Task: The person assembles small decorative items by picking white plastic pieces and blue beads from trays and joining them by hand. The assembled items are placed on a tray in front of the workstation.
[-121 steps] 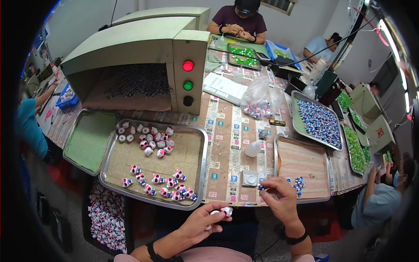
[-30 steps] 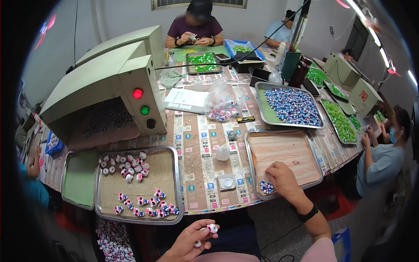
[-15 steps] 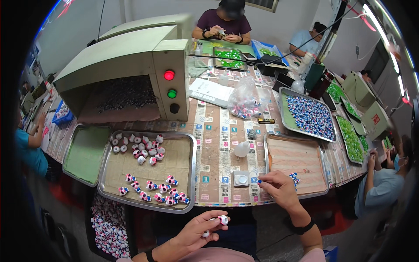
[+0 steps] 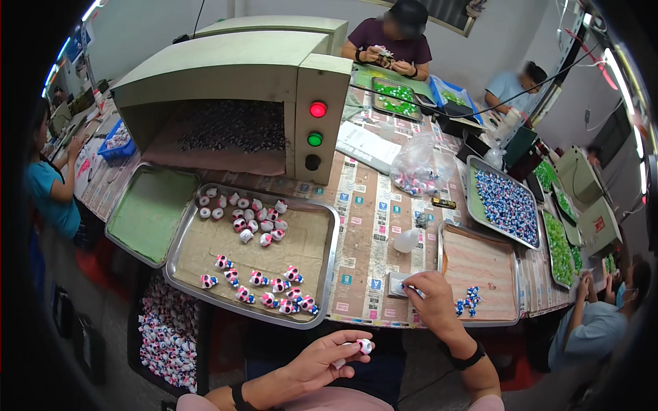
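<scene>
My left hand (image 4: pixel 323 361), near the table's front edge, pinches a white and pink toy head (image 4: pixel 366 346); another white piece (image 4: pixel 340 364) is tucked under its fingers. At the small pale block (image 4: pixel 395 284), my right hand (image 4: pixel 433 298) is closed, fingertips down over the block's round white dish. The small blue toy body it held earlier is hidden by the fingers now. Several blue and white toy bodies (image 4: pixel 469 302) lie beside it on the orange-lined tray (image 4: pixel 480 257). In the left metal tray (image 4: pixel 253 257) are loose heads (image 4: pixel 259 222) and several figures with heads on bodies (image 4: pixel 278 285).
A beige tunnel machine (image 4: pixel 219 82) stands behind the left tray, next to a green-lined tray (image 4: pixel 147 216). A white squeeze bottle (image 4: pixel 406 240), a bag of heads (image 4: pixel 419 168) and a tray of blue pieces (image 4: pixel 506 202) stand farther back. Below left sits a full black bin (image 4: pixel 171 335). Co-workers sit around.
My right hand has brought the small blue body left onto the pale block's dish. My left hand still holds the head. The whole view has shifted, with the scene sliding right.
</scene>
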Available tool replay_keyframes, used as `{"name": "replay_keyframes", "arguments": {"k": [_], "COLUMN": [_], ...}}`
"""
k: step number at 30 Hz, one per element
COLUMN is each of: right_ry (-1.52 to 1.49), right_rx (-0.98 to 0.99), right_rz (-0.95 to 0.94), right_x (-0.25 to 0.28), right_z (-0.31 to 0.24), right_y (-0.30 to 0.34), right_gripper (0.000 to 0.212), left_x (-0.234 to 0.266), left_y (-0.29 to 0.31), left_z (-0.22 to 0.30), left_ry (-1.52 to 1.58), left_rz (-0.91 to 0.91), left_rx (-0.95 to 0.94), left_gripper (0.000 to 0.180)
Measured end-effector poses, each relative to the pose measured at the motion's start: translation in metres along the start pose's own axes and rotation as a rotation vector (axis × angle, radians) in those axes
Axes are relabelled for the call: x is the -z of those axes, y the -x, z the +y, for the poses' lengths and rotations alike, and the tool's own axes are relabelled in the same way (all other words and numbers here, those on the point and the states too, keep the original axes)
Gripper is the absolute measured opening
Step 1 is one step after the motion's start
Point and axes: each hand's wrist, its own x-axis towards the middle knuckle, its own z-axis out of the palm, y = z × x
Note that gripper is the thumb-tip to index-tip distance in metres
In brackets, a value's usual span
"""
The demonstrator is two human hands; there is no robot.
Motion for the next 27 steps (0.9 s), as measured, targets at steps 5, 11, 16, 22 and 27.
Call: {"name": "replay_keyframes", "arguments": {"k": [5, 11, 16, 22, 27], "right_ry": [0.023, -0.078, -0.327, -0.646, -0.704], "right_rx": [0.006, -0.037, -0.168, -0.248, -0.254], "right_rz": [-0.003, -0.017, -0.109, -0.238, -0.242], "right_x": [0.004, 0.018, 0.028, 0.027, 0.022], "right_z": [-0.005, -0.027, -0.05, -0.073, -0.073], "right_y": [-0.001, 0.003, 0.017, 0.034, 0.043], "right_gripper": [0.014, 0.013, 0.015, 0.017, 0.019], "left_x": [0.0, 0.001, -0.002, 0.004, -0.002], "left_y": [0.001, -0.004, -0.008, -0.012, -0.013], "left_z": [0.002, 0.0, 0.0, -0.005, -0.004], "left_ry": [0.016, 0.034, 0.02, 0.037, 0.038], "left_rz": [-0.012, 0.011, 0.043, 0.01, 0.034], "left_rx": [-0.017, -0.04, -0.064, -0.066, -0.056], "left_gripper": [0.037, 0.037, 0.033, 0.033, 0.033]}}
